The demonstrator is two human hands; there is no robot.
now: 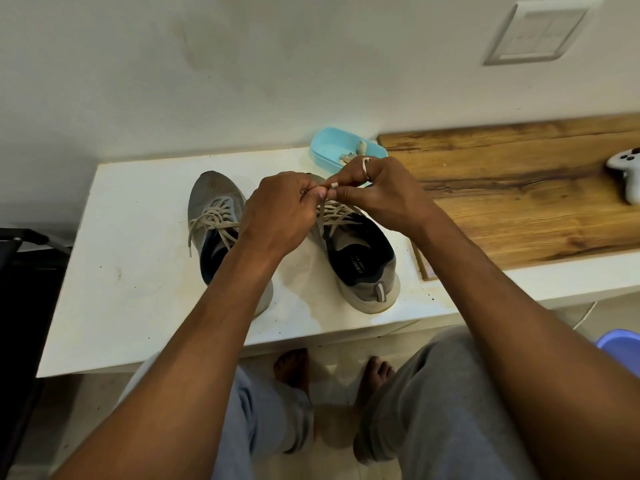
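Observation:
Two grey running shoes stand side by side on a white table, toes towards the wall. The left shoe has loose beige laces and my left forearm crosses its heel. Above the right shoe, my left hand and my right hand meet and pinch its beige lace between fingertips and thumbs. The lace runs down from my fingers to the eyelets. A ring sits on my right hand.
A light blue tray with small scraps lies behind the shoes by the wall. A wooden board covers the table's right side, with a white game controller on it. A black chair stands left; a purple tub right.

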